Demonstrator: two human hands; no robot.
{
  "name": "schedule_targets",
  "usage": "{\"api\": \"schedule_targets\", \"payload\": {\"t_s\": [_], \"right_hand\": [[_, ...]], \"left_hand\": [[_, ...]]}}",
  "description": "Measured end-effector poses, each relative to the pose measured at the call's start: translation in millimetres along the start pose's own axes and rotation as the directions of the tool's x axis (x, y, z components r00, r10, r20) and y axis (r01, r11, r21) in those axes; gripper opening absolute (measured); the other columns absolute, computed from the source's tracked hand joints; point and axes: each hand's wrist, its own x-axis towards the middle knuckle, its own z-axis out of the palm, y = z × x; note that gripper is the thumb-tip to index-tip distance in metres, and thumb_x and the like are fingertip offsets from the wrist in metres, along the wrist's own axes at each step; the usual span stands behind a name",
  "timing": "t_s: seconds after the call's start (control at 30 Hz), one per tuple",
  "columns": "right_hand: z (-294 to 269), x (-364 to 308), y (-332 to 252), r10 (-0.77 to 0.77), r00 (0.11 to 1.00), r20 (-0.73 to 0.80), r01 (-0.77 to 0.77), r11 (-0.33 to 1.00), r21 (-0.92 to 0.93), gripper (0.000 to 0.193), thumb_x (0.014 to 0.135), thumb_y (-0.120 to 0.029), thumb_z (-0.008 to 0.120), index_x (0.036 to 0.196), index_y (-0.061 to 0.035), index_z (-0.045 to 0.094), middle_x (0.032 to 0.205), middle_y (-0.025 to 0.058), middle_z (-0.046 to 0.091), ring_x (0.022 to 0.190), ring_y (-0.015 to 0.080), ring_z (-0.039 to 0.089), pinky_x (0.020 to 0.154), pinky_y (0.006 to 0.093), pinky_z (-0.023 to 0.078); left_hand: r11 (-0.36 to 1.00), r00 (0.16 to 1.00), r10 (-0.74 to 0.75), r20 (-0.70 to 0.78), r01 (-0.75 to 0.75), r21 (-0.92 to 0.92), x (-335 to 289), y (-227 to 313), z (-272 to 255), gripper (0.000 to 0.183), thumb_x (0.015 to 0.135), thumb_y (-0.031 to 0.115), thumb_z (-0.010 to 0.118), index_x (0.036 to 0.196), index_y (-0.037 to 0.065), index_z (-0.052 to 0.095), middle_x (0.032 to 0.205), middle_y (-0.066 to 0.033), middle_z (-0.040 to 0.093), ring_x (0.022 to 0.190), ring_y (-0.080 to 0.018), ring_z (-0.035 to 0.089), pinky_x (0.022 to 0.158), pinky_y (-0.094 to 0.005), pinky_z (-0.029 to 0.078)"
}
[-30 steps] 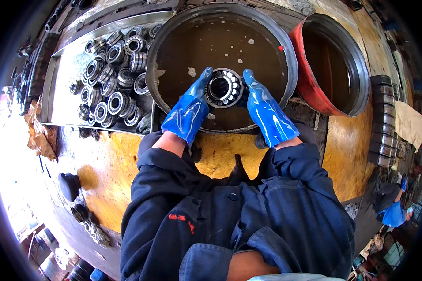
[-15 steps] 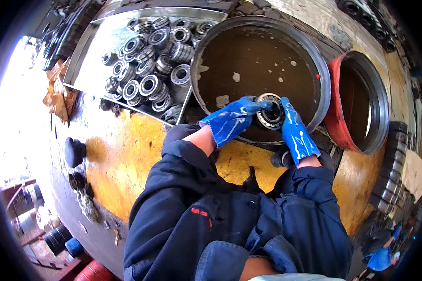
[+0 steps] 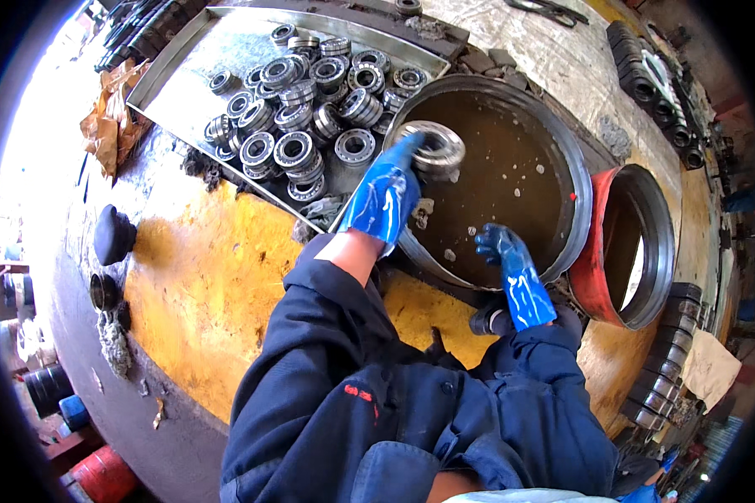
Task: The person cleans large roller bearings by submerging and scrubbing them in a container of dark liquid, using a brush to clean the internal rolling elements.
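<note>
A bearing [image 3: 438, 152], smeared by motion, is gripped by my blue-gloved left hand [image 3: 393, 186] above the left side of a round metal basin [image 3: 580, 172]. Murky brown liquid with pale patches of foam fills the basin. Over its near rim, my gloved right hand [image 3: 505, 256] holds nothing; its wet, darkened fingers are slightly bent and apart. A shallow metal tray [image 3: 180, 71] with a pile of bearings [image 3: 294, 149] lies to the left of the basin, close to my left hand.
A red-sided round container [image 3: 589, 251] stands right of the basin. Brown crumpled paper [image 3: 111, 121] lies beyond the left edge of the yellow surface [image 3: 201, 310]. Near it are a dark cap-like object [image 3: 113, 235] and a small dark cup [image 3: 103, 292]. Stacked metal rings [image 3: 658, 369] line the right.
My left hand has carried the bearing up and left, toward the tray. The right hand has let go of it and dropped lower. The whole view has shifted.
</note>
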Motion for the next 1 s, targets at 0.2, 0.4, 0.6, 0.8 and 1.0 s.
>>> {"api": "schedule_targets", "payload": {"t_s": [0.2,0.4,0.6,0.8,1.0], "right_hand": [[10.0,-14.4,-2.6,-0.044,0.998,0.055,0.041,0.998,0.055,0.047,0.100,-0.045,0.056,0.130,-0.0081,0.059,0.107,0.0088,0.073,0.084,0.0174,0.070,0.071,0.0301,0.052],[-34.4,16.0,28.5,-0.049,0.986,0.157,0.000,0.953,0.303,0.041,0.096,-0.038,0.063,0.125,-0.0082,0.058,0.099,0.0070,0.069,0.073,0.0159,0.063,0.060,0.0288,0.050],[-1.9,7.4,-57.0,-0.038,0.963,-0.267,0.004,0.992,-0.127,0.048,0.092,-0.050,0.065,0.112,-0.0058,0.062,0.090,0.0051,0.060,0.076,0.0154,0.054,0.073,0.0332,0.046],[-40.4,46.5,-28.3,-0.099,0.843,-0.529,-0.082,0.948,-0.308,0.076,0.086,-0.045,0.071,0.137,0.0070,0.050,0.133,0.0232,0.060,0.128,0.0362,0.054,0.106,0.0397,0.041],[-55.2,101.3,5.0,-0.088,0.881,-0.464,-0.245,0.755,-0.609,0.059,0.082,-0.037,0.070,0.128,-0.0005,0.061,0.129,0.0255,0.062,0.118,0.0387,0.061,0.098,0.0438,0.049]], "left_hand": [[0.248,0.756,-0.654,0.032,0.254,-0.935,50.7,-11.5,-48.1,0.032,0.101,0.028,0.058,0.124,0.006,0.063,0.113,-0.0095,0.069,0.099,-0.0187,0.067,0.087,-0.0331,0.053],[0.057,0.722,-0.643,0.255,0.377,-0.924,62.3,4.8,-15.7,0.043,0.102,0.039,0.056,0.124,0.003,0.061,0.124,-0.0128,0.066,0.109,-0.0290,0.065,0.090,-0.0390,0.053],[0.041,0.720,-0.622,0.308,0.423,-0.905,47.9,-16.7,-8.6,0.045,0.105,0.037,0.049,0.130,-0.001,0.054,0.131,-0.0171,0.063,0.114,-0.0329,0.063,0.094,-0.0417,0.052],[0.026,0.629,-0.716,0.304,0.459,-0.888,51.5,-14.4,6.4,0.035,0.104,0.027,0.053,0.127,0.001,0.057,0.136,-0.0177,0.059,0.120,-0.0347,0.059,0.102,-0.0460,0.048],[0.068,0.665,-0.697,0.270,0.436,-0.897,39.6,-16.4,-0.4,0.040,0.101,0.036,0.059,0.124,0.003,0.058,0.131,-0.0167,0.062,0.119,-0.0336,0.060,0.103,-0.0470,0.049]]}}
